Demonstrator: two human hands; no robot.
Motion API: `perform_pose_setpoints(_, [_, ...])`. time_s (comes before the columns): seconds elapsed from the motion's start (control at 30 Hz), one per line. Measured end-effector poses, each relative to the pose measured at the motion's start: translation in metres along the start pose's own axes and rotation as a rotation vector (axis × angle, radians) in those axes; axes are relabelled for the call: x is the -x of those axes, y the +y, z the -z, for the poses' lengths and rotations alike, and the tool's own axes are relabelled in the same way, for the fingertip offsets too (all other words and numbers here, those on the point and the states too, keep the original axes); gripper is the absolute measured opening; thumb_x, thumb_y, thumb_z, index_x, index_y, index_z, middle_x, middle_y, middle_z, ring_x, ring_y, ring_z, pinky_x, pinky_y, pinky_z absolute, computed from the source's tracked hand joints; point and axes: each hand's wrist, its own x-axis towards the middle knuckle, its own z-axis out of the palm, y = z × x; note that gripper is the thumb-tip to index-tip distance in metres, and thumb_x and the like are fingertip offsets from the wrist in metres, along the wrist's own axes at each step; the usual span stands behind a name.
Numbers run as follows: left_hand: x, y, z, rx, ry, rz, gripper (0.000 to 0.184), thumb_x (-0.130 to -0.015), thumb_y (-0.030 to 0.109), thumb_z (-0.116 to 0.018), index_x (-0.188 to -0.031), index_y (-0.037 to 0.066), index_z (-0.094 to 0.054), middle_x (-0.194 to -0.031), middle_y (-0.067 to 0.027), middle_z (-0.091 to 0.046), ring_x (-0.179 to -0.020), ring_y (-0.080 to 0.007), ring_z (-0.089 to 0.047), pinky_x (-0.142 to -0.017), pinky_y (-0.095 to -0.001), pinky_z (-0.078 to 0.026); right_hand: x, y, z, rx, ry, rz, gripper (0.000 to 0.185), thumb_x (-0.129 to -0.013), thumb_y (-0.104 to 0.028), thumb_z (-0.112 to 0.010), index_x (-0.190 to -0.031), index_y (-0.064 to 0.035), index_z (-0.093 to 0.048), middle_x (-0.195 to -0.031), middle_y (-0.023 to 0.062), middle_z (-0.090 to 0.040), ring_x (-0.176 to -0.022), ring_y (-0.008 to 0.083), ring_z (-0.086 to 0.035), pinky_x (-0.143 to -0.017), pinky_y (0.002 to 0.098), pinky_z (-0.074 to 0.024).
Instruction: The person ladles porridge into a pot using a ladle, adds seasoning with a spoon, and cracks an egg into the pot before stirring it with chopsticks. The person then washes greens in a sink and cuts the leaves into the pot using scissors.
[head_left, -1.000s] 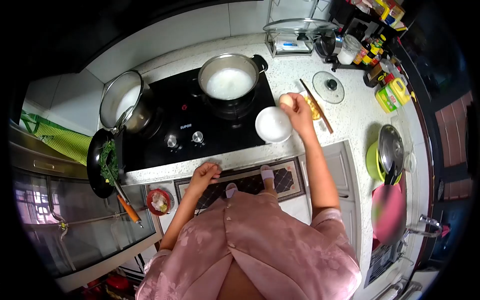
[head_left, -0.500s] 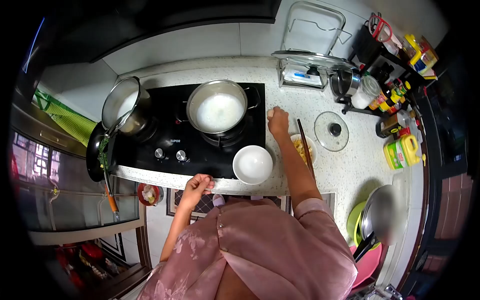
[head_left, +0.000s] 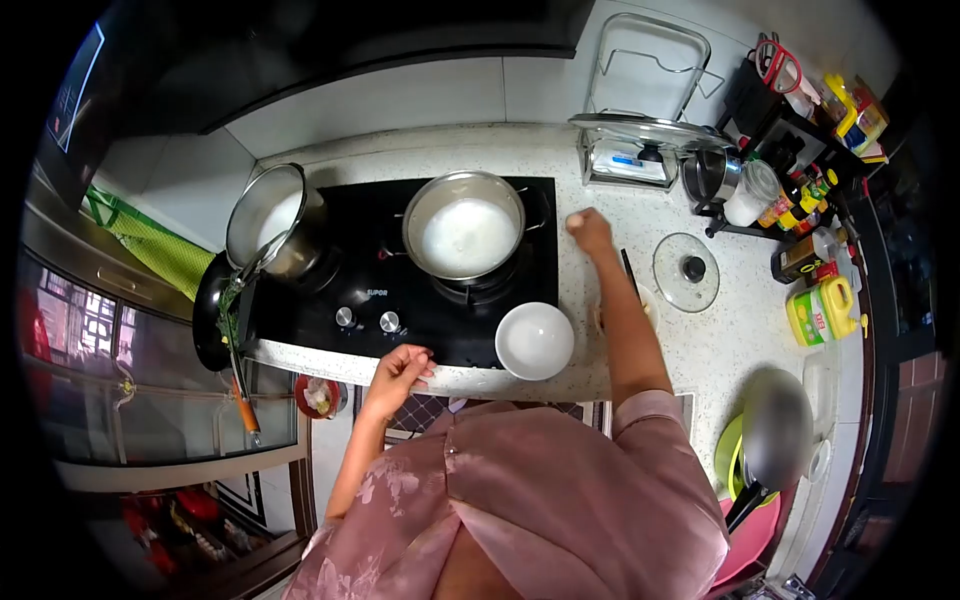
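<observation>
My right hand [head_left: 592, 230] is wrapped round a pale egg [head_left: 574, 221] on the counter, just right of the black hob [head_left: 360, 328]. Near the hob's front edge, my left hand [head_left: 401, 371] has its fingers curled together, and whatever they hold, if anything, is too small to name. An empty white bowl [head_left: 535, 341] stands at the hob's front right corner, between my hands. Behind it, a steel pot [head_left: 466, 225] with white liquid sits on the right burner. A bowl of yellow food [head_left: 648, 305] with chopsticks [head_left: 630, 272] is partly hidden under my right forearm.
At the left are a tall pot [head_left: 272, 225] with a utensil and a black wok [head_left: 208, 312] with greens. To the right lie a glass lid [head_left: 686, 272], a yellow-green jug [head_left: 822, 311] and a pan [head_left: 777, 430]. Bottles and a jar [head_left: 751, 195] stand at the back right.
My right hand has moved with the egg from above the white bowl down to the counter beside the hob. The white bowl now sits at the hob's front corner. The camera view has shifted.
</observation>
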Motion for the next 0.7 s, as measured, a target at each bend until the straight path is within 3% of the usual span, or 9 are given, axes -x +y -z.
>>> perform_pose_setpoints(0.07, [-0.002,0.015,0.003,-0.018,-0.087,-0.028,0.021,-0.090,0.022,-0.055,-0.099,0.003,-0.058,-0.085,-0.0028,-0.063,-0.075,-0.0080,-0.058,-0.064,-0.0212,-0.047,-0.016,0.006,0.018,-0.612,-0.349,-0.290,0.028,-0.082,-0.019,-0.063,-0.101,0.0015,-0.057,-0.093,0.0140,-0.062,-0.081,0.0224,-0.063,-0.072,0.0286,-0.0523])
perform_pose_setpoints(0.1, [-0.003,0.024,0.004,-0.014,-0.121,-0.046,0.021,-0.090,0.021,-0.054,-0.099,0.003,-0.058,-0.085,-0.0028,-0.063,-0.075,-0.0079,-0.058,-0.064,-0.0211,-0.046,-0.014,-0.003,0.033,-0.610,-0.346,-0.281,0.028,-0.082,-0.019,-0.063,-0.101,0.0015,-0.057,-0.093,0.0140,-0.062,-0.081,0.0224,-0.063,-0.072,0.0286,-0.0523])
perform_pose_setpoints(0.17, [-0.006,0.048,0.003,-0.056,-0.165,-0.086,0.021,-0.090,0.021,-0.054,-0.099,0.003,-0.059,-0.084,-0.0027,-0.063,-0.075,-0.0076,-0.058,-0.064,-0.0210,-0.046,0.000,-0.038,0.081,-1.095,-0.525,-0.281,0.028,-0.088,-0.020,-0.057,-0.105,0.0030,-0.056,-0.090,0.0083,-0.061,-0.080,0.0146,-0.061,-0.073,0.0233,-0.0530])
perform_pose_setpoints(0.27, [-0.016,0.097,-0.009,-0.118,-0.273,-0.229,0.021,-0.091,0.020,-0.053,-0.100,0.002,-0.059,-0.082,-0.0022,-0.062,-0.072,-0.0064,-0.055,-0.064,-0.0201,-0.045,0.009,-0.081,0.122,-0.995,-0.512,-0.083,0.029,-0.089,-0.020,-0.055,-0.106,0.0028,-0.055,-0.090,0.0083,-0.060,-0.080,0.0143,-0.060,-0.074,0.0225,-0.0533])
perform_pose_setpoints(0.33, [-0.019,0.104,-0.014,-0.156,-0.276,-0.248,0.020,-0.091,0.019,-0.053,-0.099,0.002,-0.059,-0.083,-0.0024,-0.062,-0.072,-0.0062,-0.055,-0.064,-0.0201,-0.045,-0.008,-0.068,0.100,-0.906,-0.466,-0.056,0.028,-0.088,-0.020,-0.057,-0.104,0.0033,-0.056,-0.088,0.0088,-0.061,-0.081,0.0143,-0.060,-0.071,0.0242,-0.0528])
perform_pose_setpoints(0.4, [-0.018,0.105,-0.027,-0.142,-0.331,-0.260,0.020,-0.091,0.019,-0.053,-0.100,0.002,-0.059,-0.083,-0.0023,-0.062,-0.072,-0.0061,-0.055,-0.064,-0.0202,-0.045,-0.022,-0.027,0.068,-0.203,-0.298,-0.032,0.031,-0.082,-0.021,-0.063,-0.102,0.0021,-0.058,-0.087,0.0140,-0.063,-0.084,0.0220,-0.062,-0.072,0.0309,-0.0515])
perform_pose_setpoints(0.47, [-0.015,0.101,-0.034,-0.120,-0.400,-0.202,0.020,-0.090,0.017,-0.053,-0.102,0.002,-0.058,-0.083,-0.0023,-0.062,-0.072,-0.0059,-0.055,-0.064,-0.0208,-0.045,-0.005,-0.026,0.039,0.219,-0.089,-0.067,0.035,-0.075,-0.022,-0.068,-0.100,0.0002,-0.060,-0.088,0.0201,-0.064,-0.084,0.0315,-0.061,-0.074,0.0385,-0.0487])
perform_pose_setpoints(0.53, [-0.014,0.095,-0.034,-0.125,-0.442,-0.215,0.020,-0.090,0.017,-0.054,-0.103,0.003,-0.057,-0.083,-0.0022,-0.062,-0.073,-0.0056,-0.055,-0.064,-0.0206,-0.045,-0.001,-0.015,0.020,0.041,-0.032,-0.173,0.035,-0.072,-0.020,-0.070,-0.099,-0.0012,-0.059,-0.092,0.0230,-0.061,-0.087,0.0373,-0.059,-0.078,0.0416,-0.0467])
perform_pose_setpoints(0.7, [-0.005,0.083,-0.015,-0.138,-0.366,-0.156,0.020,-0.090,0.017,-0.054,-0.103,0.003,-0.058,-0.084,-0.0019,-0.062,-0.073,-0.0063,-0.056,-0.063,-0.0199,-0.044,0.011,-0.026,-0.007,0.064,0.251,-0.079,0.032,-0.071,-0.017,-0.069,-0.097,-0.0009,-0.058,-0.095,0.0213,-0.060,-0.091,0.0360,-0.057,-0.079,0.0419,-0.0463])
